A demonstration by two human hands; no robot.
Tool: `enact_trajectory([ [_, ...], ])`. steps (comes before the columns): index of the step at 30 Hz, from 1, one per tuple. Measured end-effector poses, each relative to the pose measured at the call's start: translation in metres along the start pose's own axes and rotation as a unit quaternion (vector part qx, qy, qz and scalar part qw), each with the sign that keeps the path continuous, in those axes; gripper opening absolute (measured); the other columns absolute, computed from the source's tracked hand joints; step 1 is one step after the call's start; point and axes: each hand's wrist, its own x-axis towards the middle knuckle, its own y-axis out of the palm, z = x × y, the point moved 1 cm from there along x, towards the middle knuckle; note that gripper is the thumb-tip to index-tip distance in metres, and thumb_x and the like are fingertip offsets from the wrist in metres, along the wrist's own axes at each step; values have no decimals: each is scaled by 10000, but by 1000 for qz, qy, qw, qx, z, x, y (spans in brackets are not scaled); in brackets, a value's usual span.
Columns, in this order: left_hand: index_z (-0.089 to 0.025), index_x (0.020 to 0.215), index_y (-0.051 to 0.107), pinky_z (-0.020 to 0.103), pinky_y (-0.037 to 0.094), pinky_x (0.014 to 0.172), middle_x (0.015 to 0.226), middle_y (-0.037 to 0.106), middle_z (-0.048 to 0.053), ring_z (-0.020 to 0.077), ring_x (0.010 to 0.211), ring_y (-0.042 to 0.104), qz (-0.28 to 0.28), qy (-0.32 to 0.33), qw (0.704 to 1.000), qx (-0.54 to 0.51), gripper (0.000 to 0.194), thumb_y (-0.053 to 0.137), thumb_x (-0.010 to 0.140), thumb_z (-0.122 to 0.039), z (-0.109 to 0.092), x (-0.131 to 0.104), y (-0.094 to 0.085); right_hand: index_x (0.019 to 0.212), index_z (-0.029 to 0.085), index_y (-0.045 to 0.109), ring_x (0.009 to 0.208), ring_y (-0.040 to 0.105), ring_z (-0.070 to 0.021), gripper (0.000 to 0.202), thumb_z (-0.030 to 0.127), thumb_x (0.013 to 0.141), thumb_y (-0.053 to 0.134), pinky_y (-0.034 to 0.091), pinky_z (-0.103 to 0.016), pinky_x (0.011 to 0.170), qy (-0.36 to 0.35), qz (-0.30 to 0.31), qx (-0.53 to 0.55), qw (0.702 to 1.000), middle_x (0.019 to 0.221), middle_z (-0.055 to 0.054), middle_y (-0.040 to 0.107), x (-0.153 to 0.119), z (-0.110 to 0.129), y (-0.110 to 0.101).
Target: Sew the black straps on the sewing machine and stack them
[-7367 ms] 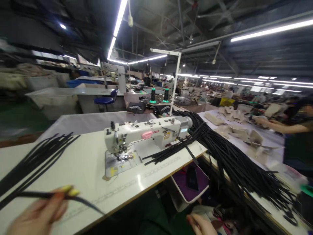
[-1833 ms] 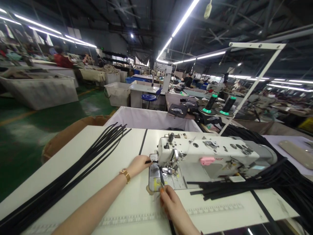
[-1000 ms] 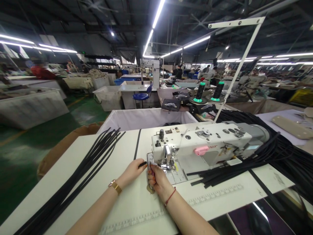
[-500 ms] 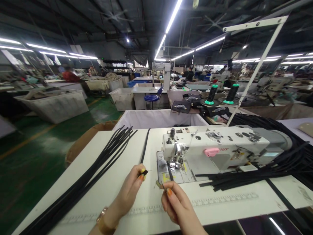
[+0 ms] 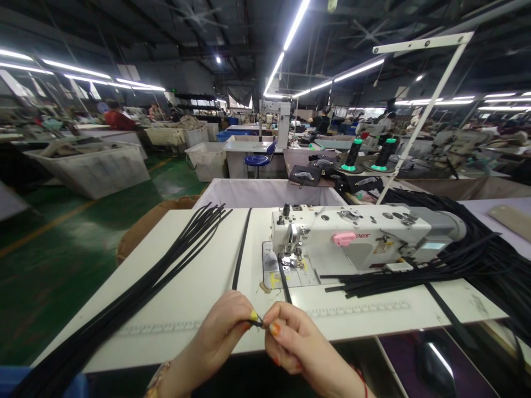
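My left hand [image 5: 226,326] is closed in a pinch on the end of a narrow black strap [image 5: 241,249], which runs back across the table. A bit of yellow shows at its fingertips. Against it, my right hand [image 5: 294,337] is pinched too, its fingertips at the dark strap end, where fine thread-like ends stick out. What the right fingers grip is too small to make out. Just beyond that hand, another black strap piece [image 5: 285,284] comes from under the presser foot of the white sewing machine [image 5: 315,237].
A bundle of black straps [image 5: 157,271] lies on the table's left side, and more straps [image 5: 385,282] lie by the machine at right. A printed ruler [image 5: 357,308] runs along the front of the white table [image 5: 199,276]. Two black thread cones [image 5: 384,155] stand behind.
My hands were apart; now they meet at the fingertips, nearer the table's front edge. The left hand has drawn its strap end toward me. The view has tilted slightly.
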Motion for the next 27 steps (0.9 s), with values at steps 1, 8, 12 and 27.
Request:
enact_trajectory([
  [1, -214, 1013, 492, 299, 396, 754, 855, 537, 19, 154, 808, 487, 9, -1, 1000, 2, 218, 432, 922, -25, -3, 0, 1, 952, 169, 526, 353, 267, 4, 239, 391, 895, 594, 102, -146, 318, 0, 4, -1, 1000, 536, 81, 512, -2, 1, 0],
  [8, -206, 938, 487, 292, 380, 744, 816, 495, 14, 155, 784, 463, 47, -15, 999, 10, 135, 424, 947, -86, -15, 0, 4, 942, 164, 537, 345, 271, 10, 272, 398, 856, 645, 112, -149, 327, 22, 21, -23, 999, 539, 68, 555, -11, 5, -3],
  [12, -204, 901, 474, 284, 371, 724, 798, 476, 12, 155, 769, 452, 63, -22, 998, 15, 121, 414, 957, -115, -18, 0, 4, 917, 161, 542, 329, 270, 10, 284, 415, 847, 647, 111, -161, 323, 50, 43, -20, 998, 548, 62, 578, -14, 8, -5],
  [27, -211, 962, 540, 286, 451, 713, 797, 555, 24, 157, 749, 525, 9, -5, 1000, 8, 128, 482, 917, -106, -12, -4, 5, 913, 185, 515, 388, 250, -11, 285, 452, 867, 603, 136, -185, 394, -2, -7, -81, 997, 558, 71, 547, -19, 10, -7],
])
